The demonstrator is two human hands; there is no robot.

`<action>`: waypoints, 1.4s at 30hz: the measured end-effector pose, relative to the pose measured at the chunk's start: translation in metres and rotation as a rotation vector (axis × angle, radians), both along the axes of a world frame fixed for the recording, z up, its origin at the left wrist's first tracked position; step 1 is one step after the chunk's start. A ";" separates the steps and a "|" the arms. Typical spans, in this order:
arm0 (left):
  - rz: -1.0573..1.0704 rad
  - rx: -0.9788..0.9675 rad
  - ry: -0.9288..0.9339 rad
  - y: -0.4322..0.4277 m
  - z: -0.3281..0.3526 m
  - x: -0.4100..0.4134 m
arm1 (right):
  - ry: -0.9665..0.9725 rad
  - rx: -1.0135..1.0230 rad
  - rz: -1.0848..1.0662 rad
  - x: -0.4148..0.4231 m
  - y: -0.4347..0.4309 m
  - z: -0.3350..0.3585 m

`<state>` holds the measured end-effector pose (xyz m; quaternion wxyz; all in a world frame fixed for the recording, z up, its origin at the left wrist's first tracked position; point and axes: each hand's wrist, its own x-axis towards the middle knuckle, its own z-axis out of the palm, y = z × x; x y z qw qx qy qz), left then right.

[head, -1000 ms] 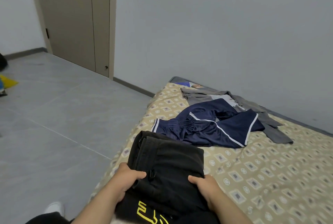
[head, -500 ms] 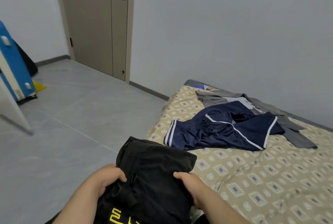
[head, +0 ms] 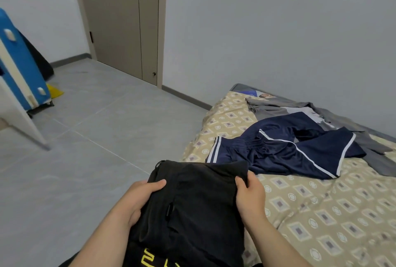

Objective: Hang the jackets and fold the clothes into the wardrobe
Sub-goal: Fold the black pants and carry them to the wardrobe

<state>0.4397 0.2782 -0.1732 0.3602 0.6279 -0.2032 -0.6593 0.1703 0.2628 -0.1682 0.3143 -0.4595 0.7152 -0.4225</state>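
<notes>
Gripping folded black garment [head: 192, 206] at both sides: left hand [head: 139, 198] thumb on top, right hand [head: 249, 196] fingers curled round the edge. Navy shorts [head: 285, 151] lie on bed [head: 321, 213] beyond.

I get soft, even light, room moderately bright; cannot tell source. Wall [head: 278, 30] reads flat, evenly lit grey. Floor [head: 96, 138] carries faint sheen and pale streaks. White panel [head: 19, 120] at left edge drops soft shadow at its foot. Black garment [head: 197, 202] so dark that I lose most folds. Door [head: 120, 20] leans, wide-angle bend growing toward edges. Overall slightly soft; bedsheet [head: 321, 213] pattern smears and stretches near lower right corner.
</notes>
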 end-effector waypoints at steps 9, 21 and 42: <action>0.053 0.071 -0.020 -0.021 -0.023 -0.008 | -0.179 0.402 -0.035 -0.005 -0.012 -0.025; -0.077 0.058 0.033 -0.003 -0.015 -0.011 | -0.625 0.590 0.135 -0.007 0.012 -0.010; 0.102 -0.248 0.081 0.049 0.037 0.001 | -0.379 0.235 0.283 0.011 0.064 0.063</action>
